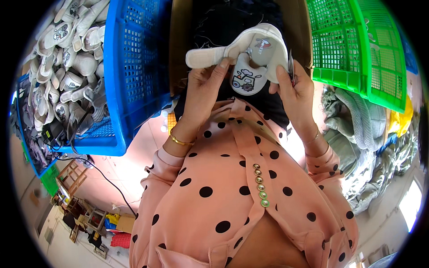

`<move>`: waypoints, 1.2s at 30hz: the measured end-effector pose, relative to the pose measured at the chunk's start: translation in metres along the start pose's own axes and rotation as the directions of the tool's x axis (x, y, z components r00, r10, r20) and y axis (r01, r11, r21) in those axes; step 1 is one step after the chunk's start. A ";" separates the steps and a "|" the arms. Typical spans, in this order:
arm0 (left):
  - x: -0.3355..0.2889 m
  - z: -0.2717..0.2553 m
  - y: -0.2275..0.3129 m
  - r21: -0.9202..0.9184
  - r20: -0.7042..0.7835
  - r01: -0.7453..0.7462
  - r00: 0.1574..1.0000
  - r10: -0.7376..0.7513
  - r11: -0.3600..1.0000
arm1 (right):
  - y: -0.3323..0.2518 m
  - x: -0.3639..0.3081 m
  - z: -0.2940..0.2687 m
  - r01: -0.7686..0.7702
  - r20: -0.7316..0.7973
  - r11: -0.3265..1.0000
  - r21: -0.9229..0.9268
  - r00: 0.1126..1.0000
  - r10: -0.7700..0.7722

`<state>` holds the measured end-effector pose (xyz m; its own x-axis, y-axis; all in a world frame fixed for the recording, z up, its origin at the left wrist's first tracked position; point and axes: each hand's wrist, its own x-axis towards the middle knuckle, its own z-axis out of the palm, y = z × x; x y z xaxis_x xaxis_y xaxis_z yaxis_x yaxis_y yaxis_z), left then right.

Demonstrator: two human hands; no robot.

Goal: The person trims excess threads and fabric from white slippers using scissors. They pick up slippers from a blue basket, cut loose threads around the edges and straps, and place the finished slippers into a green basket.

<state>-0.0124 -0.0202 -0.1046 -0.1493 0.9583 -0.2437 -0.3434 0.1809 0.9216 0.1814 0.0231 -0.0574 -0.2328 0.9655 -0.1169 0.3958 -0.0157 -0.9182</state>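
Here, a blue crate [134, 67] heaped with pale shoe parts stands at my left and a green crate [357, 49] at my right. Between them I hold up a small white shoe [250, 53]. My left hand [203, 87] pinches its strap; my right hand [295, 87] grips its side, perhaps with small snips [291, 67].

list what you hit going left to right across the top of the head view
pile of white baby shoes → blue crate → left hand → white baby shoe → right hand → green crate
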 end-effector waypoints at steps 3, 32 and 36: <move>0.002 0.000 0.002 -0.004 -0.058 -0.012 0.998 0.011 1.000 | 0.002 -0.013 0.004 -0.083 0.058 0.989 0.123 0.995 0.077; -0.036 -0.014 0.002 -0.016 0.249 0.417 0.882 -0.400 0.909 | 0.019 -0.007 0.003 -0.215 0.613 0.970 0.111 0.783 0.103; -0.039 -0.015 -0.007 -0.043 0.199 0.486 0.860 -0.469 0.873 | 0.040 -0.019 0.012 -0.044 0.516 0.997 0.069 0.857 0.002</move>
<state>-0.0184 -0.0620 -0.1066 0.2174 0.7834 -0.5822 -0.4122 0.6144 0.6728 0.1905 0.0014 -0.0965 -0.6568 0.6930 -0.2972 0.3437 -0.0757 -0.9360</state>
